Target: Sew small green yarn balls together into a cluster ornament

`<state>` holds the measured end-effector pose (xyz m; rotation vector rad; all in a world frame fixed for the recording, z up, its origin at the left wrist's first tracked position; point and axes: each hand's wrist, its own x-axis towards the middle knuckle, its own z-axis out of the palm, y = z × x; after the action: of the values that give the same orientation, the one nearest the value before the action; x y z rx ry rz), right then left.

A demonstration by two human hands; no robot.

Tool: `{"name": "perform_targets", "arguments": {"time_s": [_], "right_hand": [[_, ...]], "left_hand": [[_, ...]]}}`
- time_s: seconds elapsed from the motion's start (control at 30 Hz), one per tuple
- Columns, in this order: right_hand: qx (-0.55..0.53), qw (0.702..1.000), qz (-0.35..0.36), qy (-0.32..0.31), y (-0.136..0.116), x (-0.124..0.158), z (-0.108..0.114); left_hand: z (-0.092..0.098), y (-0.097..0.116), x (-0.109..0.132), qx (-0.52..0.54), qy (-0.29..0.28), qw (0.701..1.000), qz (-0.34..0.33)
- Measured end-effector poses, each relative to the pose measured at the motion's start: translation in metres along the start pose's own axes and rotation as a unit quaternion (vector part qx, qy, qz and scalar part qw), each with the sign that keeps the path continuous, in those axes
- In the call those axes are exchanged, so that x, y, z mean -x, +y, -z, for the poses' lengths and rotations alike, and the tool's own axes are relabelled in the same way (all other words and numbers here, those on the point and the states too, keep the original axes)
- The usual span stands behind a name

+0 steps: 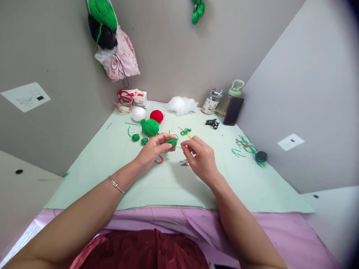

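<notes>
Grey walls (174,63) are met on three sides by a table (157,190) covered in a pale green cloth, over a lilac one (263,231). With the held green piece (172,142) taken as the clock's centre, it is kept just above the table, near its middle, by the left hand (153,148), whose grip is closed around it with thumb and fingertips. By the right hand (202,158) a thin needle (178,147) is held in a tight pinch and directed at the piece; whether the tip is pushed in cannot be told. A yellow-handled hook (189,136) is seen just beside that hand's fingers, close to green yarn loops (185,132) at one o'clock. Scissors (184,163) are partly covered by the right hand at five.

At nine, two small green balls (135,137) are laid out; at ten, a large green yarn ball (150,127) and a white ball (138,114); at eleven, a red ball (156,116). White stuffing (181,105) is heaped between twelve and one. At two, a black hair clip (212,123) is placed near a phone (233,111), propped against a bottle (222,107). Yarn scraps (242,143) are scattered at three.
</notes>
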<state>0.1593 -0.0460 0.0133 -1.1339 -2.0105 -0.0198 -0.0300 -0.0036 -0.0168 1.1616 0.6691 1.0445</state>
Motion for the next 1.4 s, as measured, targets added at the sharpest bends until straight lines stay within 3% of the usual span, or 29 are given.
{"name": "perform_targets", "arguments": {"time_s": [0.27, 0.43, 0.6, 0.9, 1.13, 1.4], "right_hand": [[0.001, 1.0, -0.003, -0.007, 0.0, 0.0, -0.001], [-0.025, 0.999, -0.028, -0.039, 0.001, 0.0, 0.003], [-0.107, 0.989, -0.082, -0.068, 0.004, -0.003, 0.01], [-0.218, 0.964, -0.137, -0.066, 0.005, -0.005, 0.008], [-0.339, 0.911, -0.228, -0.061, 0.003, -0.007, -0.001], [-0.413, 0.86, -0.287, -0.09, 0.012, -0.005, 0.0]], "left_hand": [[0.002, -0.002, 0.0, -0.013, -0.006, 1.0, -0.005], [0.004, 0.003, 0.0, -0.094, -0.008, 0.996, -0.006], [0.007, 0.013, 0.002, -0.16, -0.051, 0.986, -0.017], [0.002, 0.017, 0.004, -0.111, -0.032, 0.991, -0.061], [-0.009, 0.013, 0.005, -0.026, 0.003, 0.999, -0.047], [-0.009, 0.016, 0.008, 0.008, 0.015, 0.999, -0.043]]}}
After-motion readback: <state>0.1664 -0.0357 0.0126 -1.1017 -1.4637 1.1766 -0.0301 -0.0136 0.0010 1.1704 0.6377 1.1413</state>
